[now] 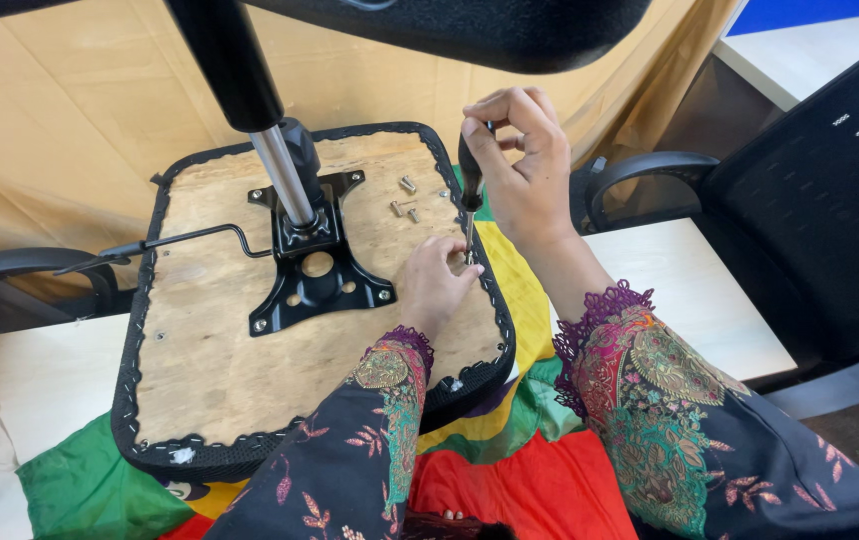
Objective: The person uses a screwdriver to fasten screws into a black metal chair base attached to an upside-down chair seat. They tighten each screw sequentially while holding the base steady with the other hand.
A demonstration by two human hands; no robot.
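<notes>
**Screwdriver on the edge of an upturned chair seat**

The right hand (515, 160) grasps a screwdriver (471, 180) w/ black handle, fingers closed around the top of it, shaft nearly upright. The tip comes down at the right edge of the seat underside (210, 340), near the black mesh rim. The left hand (435, 285) rests on the wood just beside the tip; fingers are curled and pinch around the shaft's lower end, prob. steadying a small screw, but the screw itself I cannot see.

Risks, as I judge:
- The tip may slip off the screw head, because the driver is held only from the top and the left fingertips are touching the point. They can be pricked.
- The seat lies on a coloured cloth (510, 470) over a white table (690, 290) and overhangs a bit; hard pressure at the edge may tilt or slide it.
- Loose screws (405, 200) lie on the wood near the hands; a sleeve can sweep them away.

The seat is a plywood board, pale brown, stapled fabric around the rim. In the middle a black metal plate (315, 270) w/ chrome gas cylinder (282, 175) standing up, and a thin lever rod (180, 240) going left. Black chairs stand around.
</notes>
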